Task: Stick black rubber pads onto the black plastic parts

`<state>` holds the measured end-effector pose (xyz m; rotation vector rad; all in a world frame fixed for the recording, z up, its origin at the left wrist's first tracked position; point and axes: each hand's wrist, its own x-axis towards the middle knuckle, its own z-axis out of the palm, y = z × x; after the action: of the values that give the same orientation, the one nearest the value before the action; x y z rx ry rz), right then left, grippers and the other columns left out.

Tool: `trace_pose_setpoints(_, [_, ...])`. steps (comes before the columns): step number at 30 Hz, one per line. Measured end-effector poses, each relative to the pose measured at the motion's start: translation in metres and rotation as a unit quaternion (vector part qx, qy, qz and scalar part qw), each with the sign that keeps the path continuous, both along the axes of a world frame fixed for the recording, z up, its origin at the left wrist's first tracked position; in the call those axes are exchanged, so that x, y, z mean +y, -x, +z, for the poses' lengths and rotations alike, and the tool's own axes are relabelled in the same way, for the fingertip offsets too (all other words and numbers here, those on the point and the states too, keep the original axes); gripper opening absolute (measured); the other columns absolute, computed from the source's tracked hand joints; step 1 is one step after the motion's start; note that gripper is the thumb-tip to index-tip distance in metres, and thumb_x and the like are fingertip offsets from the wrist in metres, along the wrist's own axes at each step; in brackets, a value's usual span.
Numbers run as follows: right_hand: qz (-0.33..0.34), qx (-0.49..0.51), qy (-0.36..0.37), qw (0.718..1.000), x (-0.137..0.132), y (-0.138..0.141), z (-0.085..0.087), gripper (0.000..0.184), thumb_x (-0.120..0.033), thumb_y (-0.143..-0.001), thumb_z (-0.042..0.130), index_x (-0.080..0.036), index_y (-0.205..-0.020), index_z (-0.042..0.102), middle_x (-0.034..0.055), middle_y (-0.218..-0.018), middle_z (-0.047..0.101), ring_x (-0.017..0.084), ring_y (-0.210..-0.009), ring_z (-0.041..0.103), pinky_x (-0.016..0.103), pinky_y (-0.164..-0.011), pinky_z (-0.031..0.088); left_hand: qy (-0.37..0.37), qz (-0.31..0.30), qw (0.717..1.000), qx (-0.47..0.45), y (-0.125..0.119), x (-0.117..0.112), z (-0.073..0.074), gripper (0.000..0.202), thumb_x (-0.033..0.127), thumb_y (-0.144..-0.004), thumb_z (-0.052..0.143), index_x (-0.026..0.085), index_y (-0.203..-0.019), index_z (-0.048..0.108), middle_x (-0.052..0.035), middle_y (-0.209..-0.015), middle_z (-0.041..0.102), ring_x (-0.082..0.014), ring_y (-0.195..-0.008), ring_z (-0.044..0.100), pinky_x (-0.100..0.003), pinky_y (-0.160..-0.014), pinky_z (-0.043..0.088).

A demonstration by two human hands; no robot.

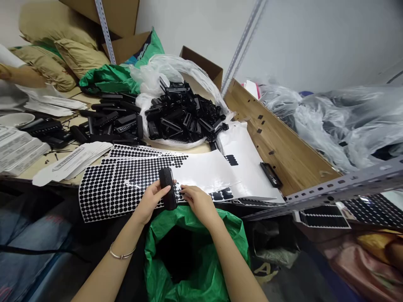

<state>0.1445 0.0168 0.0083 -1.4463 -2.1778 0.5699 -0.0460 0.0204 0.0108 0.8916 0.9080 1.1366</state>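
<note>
My left hand is wrapped round a long black plastic part, holding it upright over the table's front edge. My right hand rests beside it with fingertips pinched on the sheet of black round stickers; whether a sticker is between the fingers is too small to tell. A silver bracelet sits on my left wrist. Below both hands an open green bag gapes.
A clear bag heaped with black plastic parts lies behind the sheets, with more loose parts to its left. Printed card stacks lie far left. A wooden board and grey metal rail bound the right side.
</note>
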Motion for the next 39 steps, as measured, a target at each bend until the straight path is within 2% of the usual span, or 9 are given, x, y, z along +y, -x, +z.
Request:
trace_pose_setpoints(5, [-0.032,-0.008,-0.008,0.999,0.003,0.000,-0.001,0.024,-0.008,-0.085,0.053,-0.027,-0.089,0.068,0.0055,-0.121,0.062,0.023,-0.098,0.063,0.034,-0.073,0.054,-0.019,-0.062,0.998,0.004,-0.011,-0.009,0.001,0.043,0.039,-0.070,0.079,0.017,-0.105,0.072,-0.0118,-0.109,0.074,-0.0281,-0.105,0.067,-0.041,-0.097,0.050])
trace_pose_setpoints(8, [-0.069,0.130,0.006,0.989,0.002,-0.009,0.001,0.016,-0.012,-0.085,0.054,-0.024,-0.079,0.064,0.0065,-0.119,0.055,0.020,-0.094,0.061,0.035,-0.076,0.055,-0.019,-0.091,0.996,-0.005,-0.018,-0.015,0.000,0.041,0.039,-0.067,0.082,0.016,-0.101,0.074,-0.0125,-0.104,0.075,-0.0265,-0.095,0.070,-0.036,-0.086,0.055])
trace_pose_setpoints(10, [-0.094,0.270,0.022,0.958,-0.003,-0.016,0.006,0.008,-0.022,-0.085,0.060,-0.023,-0.078,0.064,0.0068,-0.115,0.053,0.020,-0.098,0.059,0.035,-0.080,0.055,-0.001,-0.090,0.996,0.002,-0.023,-0.017,-0.001,0.042,0.039,-0.064,0.083,0.016,-0.098,0.075,-0.0128,-0.101,0.076,-0.0255,-0.086,0.071,-0.033,-0.073,0.057])
trace_pose_setpoints(12, [-0.096,0.388,0.047,0.915,-0.011,-0.021,0.013,0.010,-0.032,-0.084,0.066,-0.024,-0.078,0.064,0.0067,-0.116,0.053,0.021,-0.104,0.058,0.035,-0.085,0.055,0.016,-0.085,0.996,0.015,-0.028,-0.019,-0.003,0.041,0.040,-0.061,0.084,0.016,-0.093,0.076,-0.0122,-0.096,0.076,-0.0240,-0.078,0.070,-0.029,-0.062,0.056])
trace_pose_setpoints(14, [-0.066,0.455,0.079,0.885,-0.019,-0.022,0.020,0.016,-0.038,-0.082,0.068,-0.024,-0.076,0.065,0.0063,-0.117,0.054,0.022,-0.108,0.057,0.038,-0.092,0.054,0.022,-0.080,0.996,0.023,-0.034,-0.020,-0.005,0.039,0.039,-0.059,0.085,0.015,-0.089,0.076,-0.0109,-0.090,0.076,-0.0220,-0.071,0.069,-0.028,-0.056,0.055])
trace_pose_setpoints(16, [-0.032,0.475,0.113,0.872,-0.027,-0.019,0.024,0.018,-0.039,-0.081,0.070,-0.023,-0.075,0.066,0.0065,-0.118,0.055,0.022,-0.107,0.057,0.039,-0.094,0.053,0.024,-0.075,0.997,0.020,-0.039,-0.022,-0.007,0.038,0.038,-0.058,0.086,0.015,-0.087,0.077,-0.0094,-0.085,0.076,-0.0207,-0.068,0.068,-0.027,-0.055,0.056])
trace_pose_setpoints(21, [-0.037,0.457,0.124,0.880,-0.036,-0.009,0.025,0.016,-0.037,-0.082,0.070,-0.022,-0.075,0.067,0.0082,-0.117,0.056,0.021,-0.103,0.060,0.035,-0.085,0.056,0.029,-0.057,0.998,0.005,-0.047,-0.023,-0.011,0.041,0.035,-0.057,0.087,0.015,-0.090,0.076,-0.0076,-0.084,0.076,-0.0210,-0.068,0.070,-0.028,-0.058,0.058])
trace_pose_setpoints(29, [-0.050,0.440,0.089,0.892,-0.037,-0.008,0.024,0.013,-0.033,-0.084,0.067,-0.023,-0.076,0.066,0.0086,-0.114,0.060,0.022,-0.105,0.060,0.035,-0.083,0.058,0.026,-0.037,0.999,0.018,-0.048,-0.023,-0.013,0.041,0.038,-0.058,0.086,0.015,-0.090,0.075,-0.0077,-0.080,0.076,-0.0205,-0.064,0.069,-0.028,-0.056,0.057])
trace_pose_setpoints(39, [-0.063,0.417,0.063,0.905,-0.038,-0.005,0.019,0.011,-0.029,-0.083,0.067,-0.022,-0.074,0.064,0.0081,-0.109,0.060,0.022,-0.102,0.061,0.034,-0.080,0.057,0.026,-0.026,0.999,0.016,-0.048,-0.023,-0.016,0.040,0.034,-0.057,0.086,0.015,-0.091,0.076,-0.0074,-0.081,0.076,-0.0211,-0.066,0.070,-0.029,-0.057,0.057])
